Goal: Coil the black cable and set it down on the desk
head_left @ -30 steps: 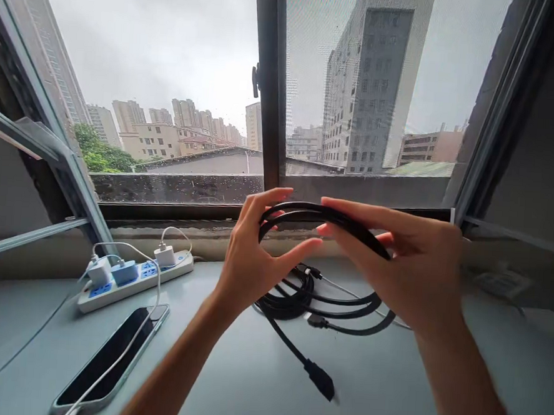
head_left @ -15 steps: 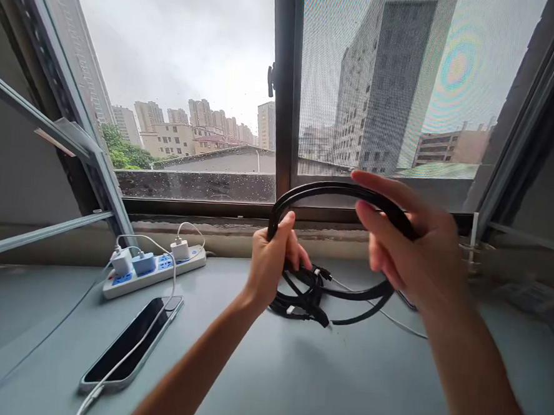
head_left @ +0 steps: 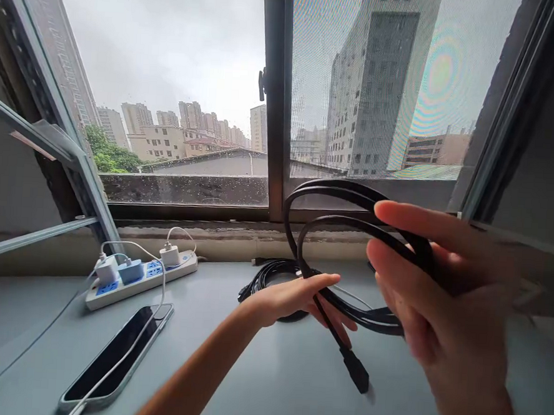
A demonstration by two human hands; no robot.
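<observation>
A black cable [head_left: 334, 198] is looped in the air above a grey-blue sill surface [head_left: 229, 380]. My right hand [head_left: 422, 285] holds the loops at the right, fingers curled around them. My left hand [head_left: 300, 296] grips the lower strands at the middle, thumb on top. One end with a black plug [head_left: 356, 370] hangs down below my left hand. A second coil of black cable [head_left: 266, 277] lies on the surface behind my left hand.
A white power strip [head_left: 136, 279] with white and blue chargers sits at the left by the window frame. A smartphone [head_left: 115, 355] on a white charging cable lies in front of it. A dark window post [head_left: 274, 101] stands in the middle.
My left hand dropped from the left side of the loop to the lower strands. The right hand came closer with another loop. The plug end now hangs free.
</observation>
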